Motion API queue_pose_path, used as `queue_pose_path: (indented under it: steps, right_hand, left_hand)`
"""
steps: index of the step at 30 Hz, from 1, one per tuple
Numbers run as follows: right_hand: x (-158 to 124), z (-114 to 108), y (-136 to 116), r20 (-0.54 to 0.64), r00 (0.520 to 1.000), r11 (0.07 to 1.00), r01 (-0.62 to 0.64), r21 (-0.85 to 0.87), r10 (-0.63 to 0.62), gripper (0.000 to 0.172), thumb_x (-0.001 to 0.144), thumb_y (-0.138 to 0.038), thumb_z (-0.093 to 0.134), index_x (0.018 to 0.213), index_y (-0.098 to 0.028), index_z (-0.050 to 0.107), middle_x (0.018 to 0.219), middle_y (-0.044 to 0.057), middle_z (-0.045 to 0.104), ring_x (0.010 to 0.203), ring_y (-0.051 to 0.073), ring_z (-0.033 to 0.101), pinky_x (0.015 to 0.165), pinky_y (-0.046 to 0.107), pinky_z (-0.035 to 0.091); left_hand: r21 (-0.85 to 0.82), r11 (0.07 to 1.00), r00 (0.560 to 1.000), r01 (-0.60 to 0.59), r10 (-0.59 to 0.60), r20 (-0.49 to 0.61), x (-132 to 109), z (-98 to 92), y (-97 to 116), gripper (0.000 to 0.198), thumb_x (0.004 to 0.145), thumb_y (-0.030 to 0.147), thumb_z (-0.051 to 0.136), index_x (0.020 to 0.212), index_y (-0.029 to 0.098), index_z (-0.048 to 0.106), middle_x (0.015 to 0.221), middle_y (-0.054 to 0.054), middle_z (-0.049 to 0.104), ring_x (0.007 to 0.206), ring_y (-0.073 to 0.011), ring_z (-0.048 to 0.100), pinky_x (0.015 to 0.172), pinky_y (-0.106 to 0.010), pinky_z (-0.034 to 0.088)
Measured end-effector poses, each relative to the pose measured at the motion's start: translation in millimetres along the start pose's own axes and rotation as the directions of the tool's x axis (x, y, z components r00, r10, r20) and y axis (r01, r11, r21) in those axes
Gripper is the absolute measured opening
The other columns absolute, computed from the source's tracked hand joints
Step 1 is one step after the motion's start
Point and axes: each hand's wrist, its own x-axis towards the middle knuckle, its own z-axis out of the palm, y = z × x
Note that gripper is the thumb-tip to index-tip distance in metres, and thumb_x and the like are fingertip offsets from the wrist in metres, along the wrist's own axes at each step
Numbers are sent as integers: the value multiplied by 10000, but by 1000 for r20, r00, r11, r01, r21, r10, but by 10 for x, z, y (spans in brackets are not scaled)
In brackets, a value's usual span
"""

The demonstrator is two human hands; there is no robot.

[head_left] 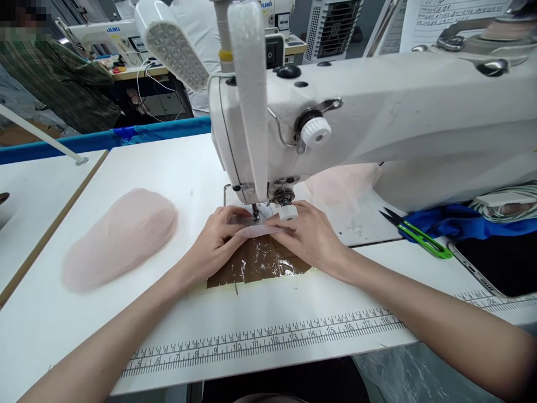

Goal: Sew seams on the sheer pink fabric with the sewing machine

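Note:
A white sewing machine (377, 112) stands over the table, its presser foot (255, 212) low between my hands. Under and in front of the foot lies a strip of thin, sheer pale fabric (260, 230). My left hand (224, 235) pinches the strip's left end between thumb and fingers. On the other side, my right hand (310, 235) grips the right end, fingertips close to the needle area. Brown tape (260, 260) covers the table just below the fabric. The fabric's far part is hidden by the machine head and my fingers.
Pale pink sheer fabric (121, 240) lies at left, with another pale piece (342, 184) behind the needle. Green thread snips (419, 235), blue cloth (465, 221) and a phone (503, 260) sit at right. A ruler tape (268, 338) runs along the front edge. A person's plaid sleeve (54, 78) shows behind.

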Motion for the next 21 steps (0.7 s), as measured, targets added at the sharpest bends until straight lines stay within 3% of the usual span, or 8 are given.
queue_pose_path:
  steps: [3,5,7,12,21]
  right_hand:
    - [-48,4,-21,-19,994,995,103,-18,-103,180,913,-209,558,851,-239,724,828,-55,744,648,113,616,883,338,439]
    - [-85,13,-40,-44,980,978,190,-90,-194,195,910,-192,557,811,-223,722,862,-41,749,704,123,629,890,339,422]
    - [-119,24,-58,-60,959,948,264,-179,-279,209,898,-139,554,789,-206,720,857,-27,752,753,136,638,902,343,407]
    - [-157,38,-75,-81,930,912,328,-246,-357,212,886,-87,544,804,-180,716,868,-18,756,813,139,650,935,335,394]
    - [-147,72,-25,-69,932,904,326,-275,-357,194,873,-79,555,836,-190,711,879,-27,754,797,140,640,949,342,392]
  left_hand:
    - [222,958,983,-179,185,-6,-72,20,18,276,954,306,450,1074,276,697,1220,-60,585,1185,-234,485,1022,-486,412]
    - [415,860,946,-298,325,6,-141,44,55,276,931,264,492,1144,251,667,1251,-72,598,1211,-256,482,1074,-512,345]
    - [557,758,919,-340,393,28,-207,69,99,314,917,220,507,1205,218,631,1284,-83,602,1233,-267,490,1097,-510,311]
    - [651,673,911,-351,405,72,-272,92,151,337,929,175,463,1239,186,596,1234,-92,648,1231,-265,531,1086,-509,324]
    - [636,691,915,-343,400,58,-221,73,111,350,943,186,437,1262,189,581,1199,-99,667,1223,-270,546,1087,-539,301]
